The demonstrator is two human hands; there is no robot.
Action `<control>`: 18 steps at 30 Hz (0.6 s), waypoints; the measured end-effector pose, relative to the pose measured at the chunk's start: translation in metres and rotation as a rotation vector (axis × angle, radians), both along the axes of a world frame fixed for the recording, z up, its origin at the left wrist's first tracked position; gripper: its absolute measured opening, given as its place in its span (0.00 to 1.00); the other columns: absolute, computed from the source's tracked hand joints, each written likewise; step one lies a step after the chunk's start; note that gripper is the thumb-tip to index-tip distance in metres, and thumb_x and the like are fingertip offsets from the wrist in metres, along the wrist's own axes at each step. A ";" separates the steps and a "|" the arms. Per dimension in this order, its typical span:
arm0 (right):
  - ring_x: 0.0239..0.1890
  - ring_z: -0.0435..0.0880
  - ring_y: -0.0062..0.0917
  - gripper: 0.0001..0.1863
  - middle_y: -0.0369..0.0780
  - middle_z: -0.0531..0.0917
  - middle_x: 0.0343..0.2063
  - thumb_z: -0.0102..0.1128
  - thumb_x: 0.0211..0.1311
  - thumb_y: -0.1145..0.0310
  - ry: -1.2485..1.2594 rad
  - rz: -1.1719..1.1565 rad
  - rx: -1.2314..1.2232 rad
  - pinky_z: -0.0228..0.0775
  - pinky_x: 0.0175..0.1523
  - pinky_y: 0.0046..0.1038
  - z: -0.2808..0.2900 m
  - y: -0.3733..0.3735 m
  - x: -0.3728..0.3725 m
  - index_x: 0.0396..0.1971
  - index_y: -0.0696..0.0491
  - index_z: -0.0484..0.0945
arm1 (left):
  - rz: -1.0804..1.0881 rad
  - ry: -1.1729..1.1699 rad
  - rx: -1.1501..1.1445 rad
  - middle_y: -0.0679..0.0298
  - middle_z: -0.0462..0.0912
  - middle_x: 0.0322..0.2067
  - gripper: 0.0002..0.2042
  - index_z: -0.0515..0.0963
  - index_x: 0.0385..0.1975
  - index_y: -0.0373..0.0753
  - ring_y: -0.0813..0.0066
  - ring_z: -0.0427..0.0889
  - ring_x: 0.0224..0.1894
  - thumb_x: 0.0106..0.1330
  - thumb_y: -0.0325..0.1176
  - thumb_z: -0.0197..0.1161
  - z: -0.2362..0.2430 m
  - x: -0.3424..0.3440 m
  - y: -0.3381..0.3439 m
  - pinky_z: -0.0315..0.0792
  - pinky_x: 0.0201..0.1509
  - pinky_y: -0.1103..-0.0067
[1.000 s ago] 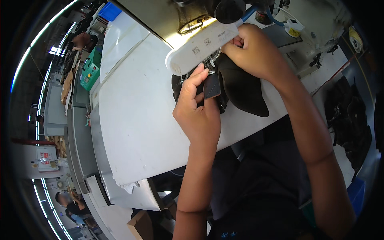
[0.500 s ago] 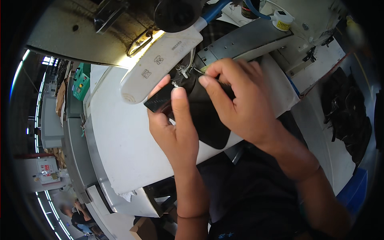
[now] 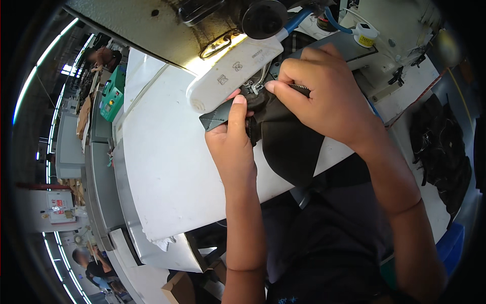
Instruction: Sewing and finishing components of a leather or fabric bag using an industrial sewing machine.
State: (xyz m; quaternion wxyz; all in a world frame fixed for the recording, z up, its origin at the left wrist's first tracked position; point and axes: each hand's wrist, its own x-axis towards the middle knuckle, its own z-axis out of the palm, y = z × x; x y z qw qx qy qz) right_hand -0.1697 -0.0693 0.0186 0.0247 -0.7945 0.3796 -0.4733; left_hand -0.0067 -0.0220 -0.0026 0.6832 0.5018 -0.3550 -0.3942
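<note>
A dark fabric or leather piece (image 3: 291,154) with metal zippers hangs between my hands at the front of the white worktable. My left hand (image 3: 234,139) is closed on it, thumb on top, gripping a dark stitched tab (image 3: 214,119) at its left end. My right hand (image 3: 331,96) pinches the edge of a metal-toothed zipper (image 3: 299,88) between thumb and bent forefinger. Between the hands sits a silver zipper slider (image 3: 254,87), close under the machine. More zipper teeth show below my left thumb. Part of the piece is hidden behind my fingers.
A sewing machine (image 3: 152,25) with a long white rounded bar (image 3: 223,81) and a lamp overhangs the work. The white worktable (image 3: 167,167) spreads left. A green box (image 3: 112,93) stands far left, a yellow-labelled bottle (image 3: 365,38) back right. Dark pieces (image 3: 438,147) lie right; people work far left.
The whole view has shifted, with machine and hands lying farther right. The tab in my left hand has turned and shows its stitched face. My right hand still pinches the zipper.
</note>
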 end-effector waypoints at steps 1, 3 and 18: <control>0.26 0.77 0.32 0.12 0.36 0.76 0.16 0.69 0.60 0.64 0.008 0.052 0.016 0.65 0.48 0.34 0.003 -0.006 -0.001 0.21 0.51 0.77 | 0.001 -0.001 0.014 0.66 0.81 0.32 0.12 0.79 0.51 0.33 0.82 0.78 0.34 0.72 0.31 0.65 0.000 -0.001 0.000 0.72 0.42 0.85; 0.19 0.71 0.29 0.16 0.37 0.72 0.13 0.68 0.61 0.65 0.009 0.149 0.146 0.65 0.39 0.33 0.006 -0.017 -0.005 0.19 0.54 0.73 | 0.010 0.022 0.055 0.64 0.84 0.39 0.11 0.82 0.48 0.31 0.82 0.78 0.38 0.73 0.32 0.64 -0.001 -0.001 0.000 0.73 0.45 0.81; 0.17 0.62 0.17 0.19 0.36 0.66 0.11 0.68 0.62 0.66 -0.110 0.286 0.636 0.54 0.25 0.29 0.016 -0.021 -0.008 0.18 0.59 0.70 | -0.048 -0.029 -0.026 0.71 0.77 0.31 0.07 0.79 0.46 0.38 0.85 0.75 0.31 0.73 0.32 0.63 -0.004 0.001 -0.006 0.69 0.38 0.85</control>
